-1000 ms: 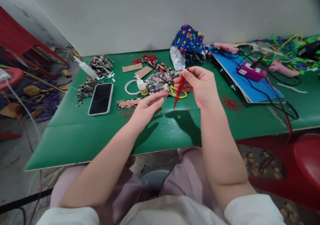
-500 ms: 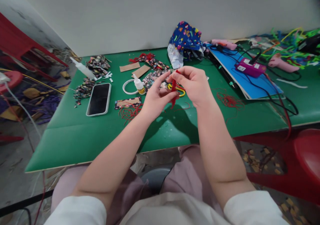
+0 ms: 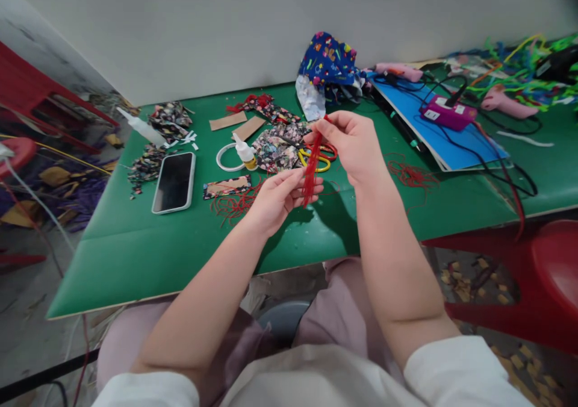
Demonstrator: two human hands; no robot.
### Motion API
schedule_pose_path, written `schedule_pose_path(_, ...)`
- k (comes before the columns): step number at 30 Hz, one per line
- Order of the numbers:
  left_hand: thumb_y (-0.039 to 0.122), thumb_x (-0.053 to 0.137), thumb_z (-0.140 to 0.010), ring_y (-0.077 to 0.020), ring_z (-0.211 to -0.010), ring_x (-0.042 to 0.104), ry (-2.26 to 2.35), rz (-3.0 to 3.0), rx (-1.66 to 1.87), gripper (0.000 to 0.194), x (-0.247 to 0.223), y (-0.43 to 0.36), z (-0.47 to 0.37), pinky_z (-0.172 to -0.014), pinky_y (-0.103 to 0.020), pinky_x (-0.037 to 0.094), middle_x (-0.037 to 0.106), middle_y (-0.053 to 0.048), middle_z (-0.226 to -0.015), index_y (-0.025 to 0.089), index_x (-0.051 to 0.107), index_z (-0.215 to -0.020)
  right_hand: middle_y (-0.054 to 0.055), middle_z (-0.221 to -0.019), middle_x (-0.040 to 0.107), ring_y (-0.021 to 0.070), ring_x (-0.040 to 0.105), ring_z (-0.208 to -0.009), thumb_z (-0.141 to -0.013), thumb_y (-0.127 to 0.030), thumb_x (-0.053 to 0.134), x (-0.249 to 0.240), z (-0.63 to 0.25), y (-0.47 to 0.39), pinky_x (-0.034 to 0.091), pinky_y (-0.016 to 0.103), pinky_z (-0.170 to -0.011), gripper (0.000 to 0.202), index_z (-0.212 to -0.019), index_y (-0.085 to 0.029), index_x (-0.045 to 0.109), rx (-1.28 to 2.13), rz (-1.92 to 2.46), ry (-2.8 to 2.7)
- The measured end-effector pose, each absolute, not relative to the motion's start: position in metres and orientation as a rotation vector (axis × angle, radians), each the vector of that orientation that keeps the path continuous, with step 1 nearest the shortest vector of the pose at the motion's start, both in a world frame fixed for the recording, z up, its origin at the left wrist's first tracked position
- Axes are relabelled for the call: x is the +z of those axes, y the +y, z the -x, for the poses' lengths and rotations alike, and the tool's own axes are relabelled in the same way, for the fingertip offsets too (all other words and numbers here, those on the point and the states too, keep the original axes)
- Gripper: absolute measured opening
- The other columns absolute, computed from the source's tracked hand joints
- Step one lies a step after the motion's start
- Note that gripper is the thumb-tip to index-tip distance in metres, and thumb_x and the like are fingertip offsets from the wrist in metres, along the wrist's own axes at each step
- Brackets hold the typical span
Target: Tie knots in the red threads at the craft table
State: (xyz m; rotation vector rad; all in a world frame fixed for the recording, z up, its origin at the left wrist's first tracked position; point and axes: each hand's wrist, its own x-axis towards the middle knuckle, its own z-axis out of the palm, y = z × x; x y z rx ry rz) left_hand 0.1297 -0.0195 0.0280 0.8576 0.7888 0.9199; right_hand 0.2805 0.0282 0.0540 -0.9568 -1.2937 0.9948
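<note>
My right hand (image 3: 354, 145) pinches the top of a red thread tassel (image 3: 311, 175) between thumb and fingers, so its strands hang down over the green table. Lower down, my left hand (image 3: 282, 196) has its fingers stretched out behind the loose strands, with the thumb on the near side to the left; the fingers are not closed round them. Scissors with yellow and red handles (image 3: 320, 165) lie just beyond the tassel. Beside my left hand is a tangle of red threads (image 3: 235, 205), and a second red thread pile (image 3: 413, 173) lies right of my right wrist.
Behind my hands are floral fabric scraps (image 3: 277, 145), a small glue bottle (image 3: 245, 152), a tape ring (image 3: 222, 157) and cardboard pieces (image 3: 228, 121). A phone (image 3: 174, 182) lies left. A blue folder (image 3: 440, 121) with a purple device (image 3: 448, 112) and cables is right.
My left hand has moved down and opened its fingers from the tassel's strands. The strands now hang longer and straighter from my right hand, which keeps its pinch.
</note>
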Motion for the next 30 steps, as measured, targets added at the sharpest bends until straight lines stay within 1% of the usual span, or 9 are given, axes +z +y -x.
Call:
schedule_pose_path(3, 0.03, 0.058, -0.082, -0.0184, -0.083, 0.068, 0.756, -0.819, 0.88, 0.022, 0.026, -0.022, -0.128, -0.072, -0.03, 0.055, 0.071, -0.01, -0.092, 0.014, 0.063, -0.096, -0.001, -0.069, 0.066, 0.0116, 0.065, -0.07, -0.076, -0.046, 0.061, 0.053, -0.283, 0.029, 0.053, 0.026, -0.068, 0.027, -0.073, -0.02, 0.06, 0.977, 0.963, -1.281)
schedule_pose_path(8, 0.022, 0.062, -0.079, -0.017, -0.085, 0.068, 0.765, -0.817, 0.822, 0.021, 0.02, -0.026, -0.126, -0.074, -0.027, 0.055, 0.071, -0.009, -0.096, 0.015, 0.065, -0.099, -0.001, -0.068, 0.066, 0.0125, 0.066, -0.073, -0.076, -0.044, 0.061, 0.052, -0.283, 0.03, 0.053, 0.027, -0.07, 0.024, -0.074, -0.02, 0.06, 0.978, 0.973, -1.267)
schedule_pose_path(11, 0.015, 0.064, -0.077, -0.015, -0.082, 0.068, 0.782, -0.79, 0.814, 0.021, 0.018, -0.027, -0.126, -0.074, -0.024, 0.055, 0.072, -0.008, -0.092, 0.014, 0.065, -0.097, -0.002, -0.068, 0.066, 0.0129, 0.066, -0.074, -0.077, -0.043, 0.061, 0.051, -0.284, 0.031, 0.054, 0.027, -0.069, 0.023, -0.074, -0.02, 0.06, 0.976, 0.972, -1.269)
schedule_pose_path(15, 0.009, 0.063, -0.075, -0.0137, -0.076, 0.069, 0.82, -0.764, 0.808, 0.02, 0.016, -0.03, -0.126, -0.07, -0.021, 0.055, 0.073, -0.007, -0.086, 0.013, 0.065, -0.095, -0.003, -0.068, 0.065, 0.0132, 0.067, -0.079, -0.077, -0.041, 0.061, 0.05, -0.286, 0.033, 0.055, 0.026, -0.07, 0.021, -0.074, -0.02, 0.06, 0.941, 0.966, -1.267)
schedule_pose_path(19, 0.008, 0.061, -0.076, -0.0132, -0.073, 0.069, 0.832, -0.734, 0.809, 0.026, 0.015, -0.032, -0.125, -0.067, -0.021, 0.056, 0.073, -0.007, -0.084, 0.013, 0.063, -0.101, -0.003, -0.072, 0.066, 0.0138, 0.067, -0.084, -0.076, -0.041, 0.061, 0.05, -0.29, 0.035, 0.055, 0.025, -0.07, 0.022, -0.075, -0.02, 0.061, 0.908, 0.975, -1.275)
schedule_pose_path(23, 0.007, 0.061, -0.076, -0.013, -0.074, 0.069, 0.805, -0.713, 0.812, 0.028, 0.013, -0.034, -0.123, -0.067, -0.02, 0.056, 0.073, -0.008, -0.085, 0.013, 0.062, -0.103, -0.003, -0.074, 0.066, 0.0147, 0.067, -0.087, -0.076, -0.042, 0.06, 0.05, -0.291, 0.036, 0.055, 0.025, -0.071, 0.023, -0.075, -0.019, 0.061, 0.896, 0.98, -1.281)
schedule_pose_path(27, 0.006, 0.062, -0.075, -0.0132, -0.078, 0.069, 0.775, -0.71, 0.802, 0.033, 0.009, -0.035, -0.122, -0.071, -0.021, 0.056, 0.072, -0.008, -0.089, 0.014, 0.061, -0.106, -0.003, -0.074, 0.067, 0.0147, 0.068, -0.085, -0.077, -0.04, 0.059, 0.052, -0.29, 0.035, 0.054, 0.024, -0.07, 0.022, -0.074, -0.018, 0.062, 0.895, 0.999, -1.274)
schedule_pose_path(30, 0.003, 0.062, -0.073, -0.0138, -0.085, 0.068, 0.764, -0.733, 0.798, 0.041, 0.008, -0.036, -0.121, -0.076, -0.022, 0.055, 0.071, -0.007, -0.095, 0.016, 0.059, -0.112, -0.003, -0.074, 0.067, 0.015, 0.067, -0.087, -0.077, -0.04, 0.059, 0.053, -0.289, 0.033, 0.054, 0.024, -0.07, 0.021, -0.075, -0.019, 0.062, 0.884, 1.014, -1.27)
